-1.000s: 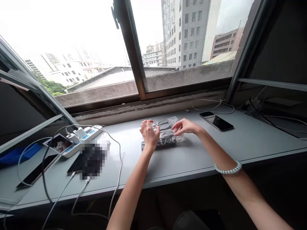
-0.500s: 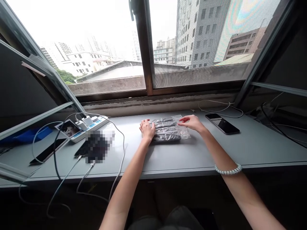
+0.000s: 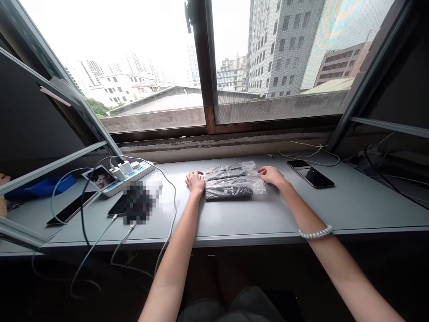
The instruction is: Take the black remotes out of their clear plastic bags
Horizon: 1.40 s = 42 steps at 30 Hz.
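Two long dark packages [image 3: 228, 192], each in a clear plastic bag, lie side by side on the grey desk [image 3: 231, 221]. What is inside the plastic I cannot make out. At their left ends rests my left hand [image 3: 195, 182], fingers apart and lightly bent, with the thumb side against the packages. My right hand [image 3: 272, 175] is at the loose right ends of the bags, fingertips touching or very close to the plastic, thumb and fingers slightly apart. Neither hand is wrapped round a package.
To the right lies a black phone [image 3: 311, 173], with a white cable [image 3: 301, 154] behind it. On the left are a white power strip [image 3: 129, 179] with plugs, a photo card [image 3: 100, 178], a dark tablet-like device [image 3: 72, 209] and cables. Another person's hand [image 3: 4, 179] shows at the far left.
My left hand has slid left off the top of the packages to their left ends. My right hand has moved slightly right and down to the bag ends. Another person's hand has appeared at far left.
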Available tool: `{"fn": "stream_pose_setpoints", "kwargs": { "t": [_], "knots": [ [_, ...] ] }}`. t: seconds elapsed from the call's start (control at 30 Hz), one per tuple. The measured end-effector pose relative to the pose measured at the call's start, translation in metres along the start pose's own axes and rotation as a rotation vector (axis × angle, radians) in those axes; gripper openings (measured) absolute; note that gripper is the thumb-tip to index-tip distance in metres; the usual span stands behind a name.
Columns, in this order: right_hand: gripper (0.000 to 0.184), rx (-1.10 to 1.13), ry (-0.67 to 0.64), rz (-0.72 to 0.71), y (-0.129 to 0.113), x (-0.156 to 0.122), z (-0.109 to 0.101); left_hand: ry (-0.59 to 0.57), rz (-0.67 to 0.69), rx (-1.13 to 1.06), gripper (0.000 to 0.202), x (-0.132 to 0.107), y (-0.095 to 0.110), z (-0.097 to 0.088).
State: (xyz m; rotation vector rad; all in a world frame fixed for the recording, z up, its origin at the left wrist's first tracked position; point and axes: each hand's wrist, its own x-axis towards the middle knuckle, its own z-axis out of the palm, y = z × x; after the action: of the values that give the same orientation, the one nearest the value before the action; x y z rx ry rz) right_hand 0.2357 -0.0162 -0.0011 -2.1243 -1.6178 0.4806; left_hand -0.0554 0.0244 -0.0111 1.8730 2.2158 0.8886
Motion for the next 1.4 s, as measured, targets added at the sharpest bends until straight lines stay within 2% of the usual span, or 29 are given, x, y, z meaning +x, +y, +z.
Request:
{"fn": "stream_pose_setpoints", "kwargs": {
  "t": [0.53, 0.77, 0.83, 0.93, 1.0, 1.07, 1.13, 1.2, 1.3, 1.4],
  "knots": [
    [0.032, -0.07, 0.002, 0.017, -0.006, -0.003, -0.001, -0.037, 0.04, 0.014, 0.026, 0.002, 0.001, 0.002],
    [0.025, -0.082, 0.019, 0.028, -0.004, -0.002, 0.001, 0.031, 0.038, -0.109, 0.022, 0.003, -0.003, 0.003],
    [0.024, -0.084, 0.017, 0.03, -0.003, -0.002, 0.002, 0.106, 0.023, -0.234, 0.02, 0.004, -0.001, 0.002],
    [0.025, -0.081, 0.013, 0.029, -0.003, -0.001, 0.002, 0.215, 0.024, -0.557, 0.024, 0.003, 0.006, -0.003],
    [0.025, -0.077, 0.006, 0.031, -0.003, -0.001, 0.002, 0.212, 0.019, -0.838, 0.031, 0.001, 0.014, -0.007],
    [0.025, -0.073, -0.005, 0.034, -0.004, -0.001, 0.002, 0.112, -0.028, -1.147, 0.04, -0.002, 0.02, -0.013],
    [0.026, -0.068, -0.014, 0.035, -0.004, -0.001, 0.001, -0.044, -0.101, -1.435, 0.044, -0.004, 0.025, -0.018],
    [0.026, -0.064, -0.021, 0.034, -0.004, -0.001, 0.001, -0.182, -0.168, -1.63, 0.044, -0.005, 0.027, -0.022],
    [0.026, -0.062, -0.03, 0.031, -0.004, -0.001, 0.001, -0.297, -0.236, -1.75, 0.044, -0.004, 0.028, -0.026],
    [0.025, -0.065, -0.036, 0.025, -0.004, -0.001, 0.001, -0.333, -0.254, -1.787, 0.046, -0.002, 0.027, -0.028]
  ]
}}
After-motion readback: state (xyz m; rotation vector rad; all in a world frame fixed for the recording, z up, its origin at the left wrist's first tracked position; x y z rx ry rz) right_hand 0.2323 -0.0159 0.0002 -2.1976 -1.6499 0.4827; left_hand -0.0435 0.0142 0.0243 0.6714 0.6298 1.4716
